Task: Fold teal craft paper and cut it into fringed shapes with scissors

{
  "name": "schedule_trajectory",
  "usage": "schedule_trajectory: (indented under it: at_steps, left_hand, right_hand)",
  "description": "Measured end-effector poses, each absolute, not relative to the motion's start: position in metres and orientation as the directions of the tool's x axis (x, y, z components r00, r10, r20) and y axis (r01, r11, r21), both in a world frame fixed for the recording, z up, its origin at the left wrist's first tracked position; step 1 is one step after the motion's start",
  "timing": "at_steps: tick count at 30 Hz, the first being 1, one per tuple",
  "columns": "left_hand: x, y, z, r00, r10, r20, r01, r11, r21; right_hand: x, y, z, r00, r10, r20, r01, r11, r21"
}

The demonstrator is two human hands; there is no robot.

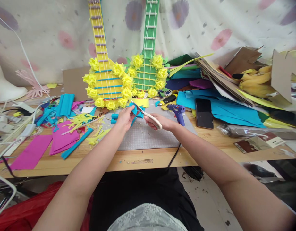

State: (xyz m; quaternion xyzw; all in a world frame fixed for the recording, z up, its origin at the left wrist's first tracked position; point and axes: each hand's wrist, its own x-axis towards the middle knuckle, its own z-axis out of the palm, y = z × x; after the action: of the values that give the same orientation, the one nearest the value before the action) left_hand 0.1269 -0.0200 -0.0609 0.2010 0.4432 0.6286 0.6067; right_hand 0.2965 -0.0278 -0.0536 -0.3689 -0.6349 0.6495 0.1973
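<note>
At twelve o'clock, above the cutting mat (143, 141), the left hand (125, 118) clamps its grip on blue paper (134, 110), the right hand (158, 121) on scissors (155, 121); cutting appears unfinished, while yellow flowers (91, 80) at eleven o'clock are mounted.

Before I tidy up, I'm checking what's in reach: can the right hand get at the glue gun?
Probably yes: the glue gun is close beside the right hand, with nothing visible between them. That hand holds scissors, though, so it would likely need to put them down first.
</note>
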Motion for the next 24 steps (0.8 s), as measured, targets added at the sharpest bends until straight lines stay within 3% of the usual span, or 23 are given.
schedule_trajectory:
  at_steps: [11, 24]
  left_hand:
    - [0.1260, -0.0254, -0.0622, -0.154, 0.944, -0.291, -0.597, 0.145, 0.789]
    - [0.1345, -0.0200, -0.0577, -0.266, 0.919, -0.291, -0.645, 0.054, 0.762]
  right_hand:
    - [0.3018, -0.0251, -0.0625, -0.675, 0.700, -0.233, 0.205, -0.124, -0.971]
    - [0.2928, -0.0293, -0.0631, -0.711, 0.679, -0.185, 0.207, -0.050, -0.977]
